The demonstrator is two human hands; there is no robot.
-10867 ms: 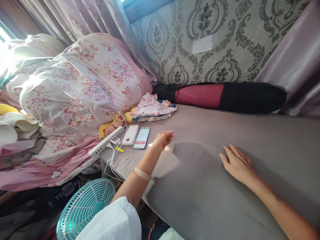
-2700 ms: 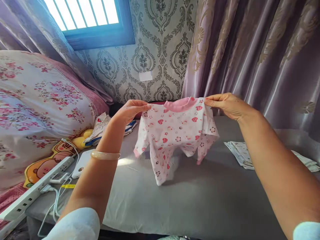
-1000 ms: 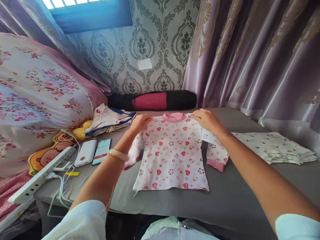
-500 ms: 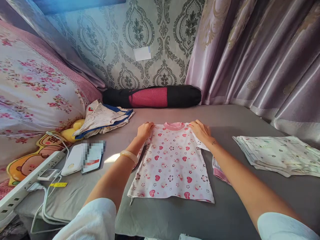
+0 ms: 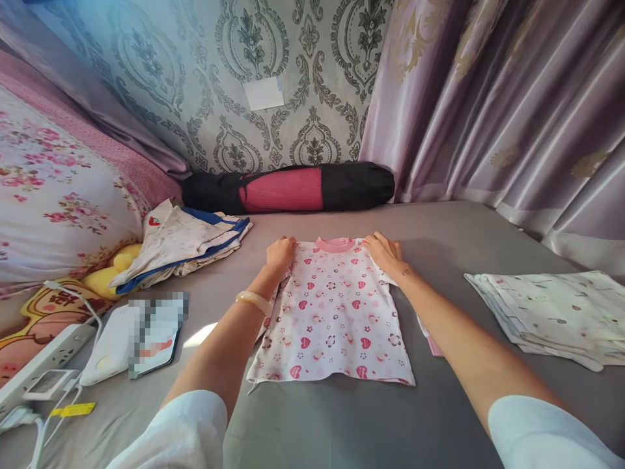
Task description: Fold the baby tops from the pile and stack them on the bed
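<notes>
While its shoulders are held by the left hand (image 5: 282, 253) and the right hand (image 5: 384, 253), a printed shirt (image 5: 332, 312) is laid flat

By the curled fingers of both hands, drawn in narrow on the cloth, the two far corners of the shirt are held; whether thumbs and fingertips meet cannot be told, since they are hidden. Between the hands, the pink collar (image 5: 336, 245) is turned toward the wall. To the right of the shirt's body, a pink cuff (image 5: 436, 348) is partly covered by the right forearm. On the left wrist, beside the shirt's left edge, a pale bangle (image 5: 254, 301) is worn. Beneath the shirt, a grey sheet (image 5: 293, 423) is spread.

Well to the right of the shirt, pale printed cloths (image 5: 551, 312) are stacked, folded. To its left, a phone (image 5: 159, 335) with a pixelated screen is set against a white device (image 5: 110, 342); farther left, a power strip (image 5: 63, 352) is seen with plugs and cables. Beyond these, left of the shirt and farther back, white and blue garments (image 5: 185, 241) are piled near a yellow plush (image 5: 110, 270). Behind the shirt, a long black-and-red bag (image 5: 280, 189) is laid along the patterned wall (image 5: 312, 58), to which a white card (image 5: 263, 93) is fixed. Behind it to the right, a mauve curtain (image 5: 488, 98) is hung.
</notes>
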